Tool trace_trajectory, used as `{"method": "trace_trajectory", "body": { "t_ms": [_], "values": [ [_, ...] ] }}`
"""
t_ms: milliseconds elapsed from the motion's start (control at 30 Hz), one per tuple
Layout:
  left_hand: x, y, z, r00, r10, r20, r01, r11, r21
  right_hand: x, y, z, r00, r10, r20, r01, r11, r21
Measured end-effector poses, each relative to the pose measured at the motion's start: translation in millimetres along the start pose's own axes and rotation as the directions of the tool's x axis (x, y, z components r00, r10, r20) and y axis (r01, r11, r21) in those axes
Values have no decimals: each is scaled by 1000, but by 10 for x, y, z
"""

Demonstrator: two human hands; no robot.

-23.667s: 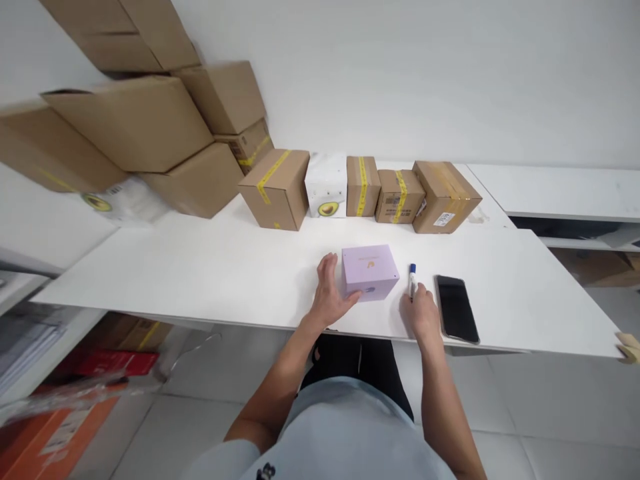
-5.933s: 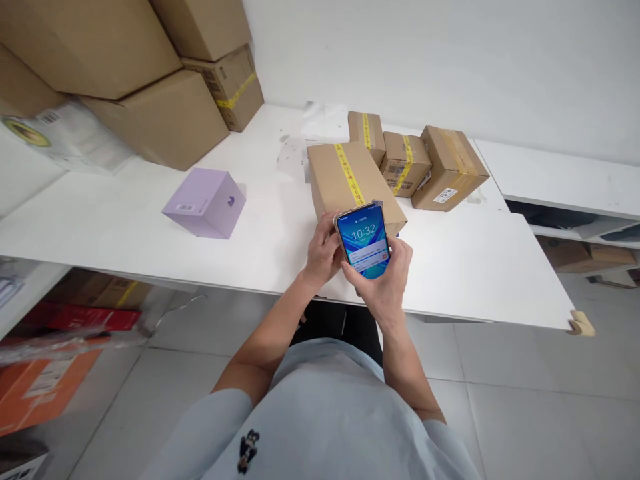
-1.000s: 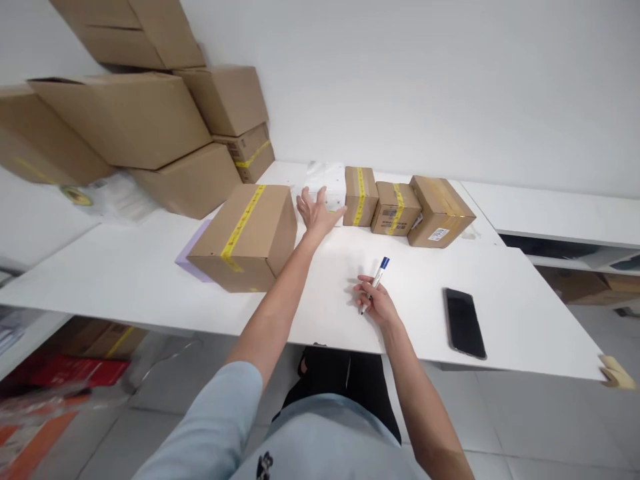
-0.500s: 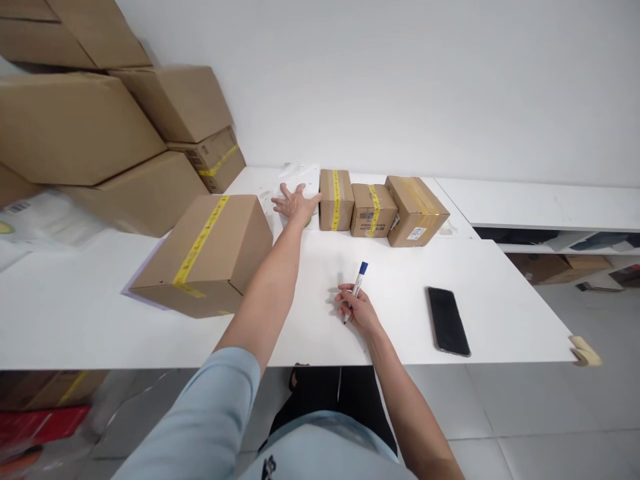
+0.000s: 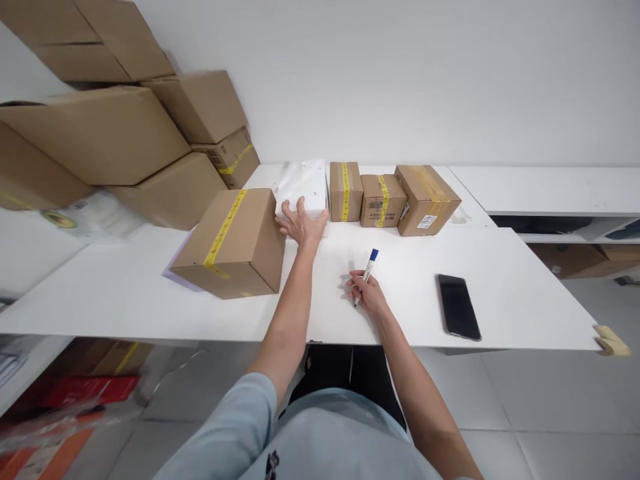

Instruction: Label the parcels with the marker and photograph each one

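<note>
R hand (image 5: 367, 292) clamped on marker (image 5: 369, 268); phone (image 5: 458, 307) at its approx. 3 o'clock, white box (image 5: 303, 181) at 11, L hand (image 5: 303, 225) clamped thereon.

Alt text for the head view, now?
A person's left hand is spread over a white box on a white table; the right hand holds a marker. A large taped carton sits left of the box, three more cartons right of it, and a phone lies nearer on the right.
</note>
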State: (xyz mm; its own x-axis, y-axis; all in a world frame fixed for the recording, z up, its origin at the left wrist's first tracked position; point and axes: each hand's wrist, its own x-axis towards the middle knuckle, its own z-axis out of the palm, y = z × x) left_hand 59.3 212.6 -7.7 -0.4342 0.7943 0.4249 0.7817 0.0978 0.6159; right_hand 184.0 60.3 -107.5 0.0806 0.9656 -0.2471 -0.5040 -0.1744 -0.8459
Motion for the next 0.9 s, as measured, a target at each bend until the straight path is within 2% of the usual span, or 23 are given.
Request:
{"method": "trace_trajectory", "body": {
  "t_ms": [167, 267, 367, 467, 600, 667, 733, 800, 900],
  "values": [
    [-581, -201, -427, 991, 72, -109, -75, 997, -23, -41, -24, -20, 998, -39, -47, 39, 999, 1],
    [-1013, -381, -722, 978, 172, -117, -175, 985, -12, -69, -41, -21, 994, -54, -96, 55, 998, 9],
    [-1371, -590, -1004, 958, 286, -19, -286, 955, -79, -102, -60, -27, 984, -72, -161, 76, 997, 24],
    [-1533, -842, -1189, 917, 389, 87, -352, 894, -278, -182, -93, -53, 972, -89, -219, 100, 994, 37],
    [-1445, -1155, -1196, 904, 418, 92, -309, 786, -535, -394, -209, -81, 952, -111, -284, 123, 992, 25],
    [-1351, -1219, -1134, 905, 399, 146, -225, 741, -633, -518, -300, -62, 940, -159, -302, 166, 986, -3],
    [-1283, -1199, -1075, 902, 397, 169, -174, 694, -699, -632, -396, -12, 926, -239, -293, 234, 971, -51],
    [-1273, -1114, -1041, 886, 443, 138, -223, 668, -710, -724, -478, 55, 910, -325, -259, 305, 946, -114],
    [-1388, -945, -1054, 830, 554, 65, -396, 667, -631, -809, -544, 127, 872, -430, -233, 382, 896, -226]
  ]
}}
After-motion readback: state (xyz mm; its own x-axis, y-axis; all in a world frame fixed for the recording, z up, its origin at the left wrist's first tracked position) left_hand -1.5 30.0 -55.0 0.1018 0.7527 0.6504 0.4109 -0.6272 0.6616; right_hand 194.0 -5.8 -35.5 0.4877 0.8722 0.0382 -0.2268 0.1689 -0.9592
